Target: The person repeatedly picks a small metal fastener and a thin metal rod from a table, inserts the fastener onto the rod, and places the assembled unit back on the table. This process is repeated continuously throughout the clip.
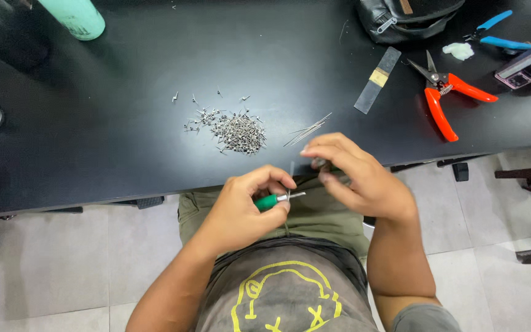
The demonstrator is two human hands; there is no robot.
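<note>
My left hand (pixel 247 206) grips a small tool with a green handle (pixel 266 202) and a short metal tip that points right. My right hand (pixel 357 178) hovers just to the right of it, fingers curled around something small and thin that I cannot make out. Both hands are at the front edge of a black table (pixel 124 135), over my lap. A heap of tiny metal pins (pixel 236 131) lies on the table just beyond my hands, and a few long thin wires (pixel 308 130) lie to its right.
Red-handled snips (pixel 447 98) and a dark flat strip (pixel 376 80) lie at the right. Blue-handled pliers (pixel 496 31), a white wad (pixel 461 50), a small pinkish device (pixel 527 64) and a black bag (pixel 407 18) sit far right. A teal bottle (pixel 75 17) stands far left.
</note>
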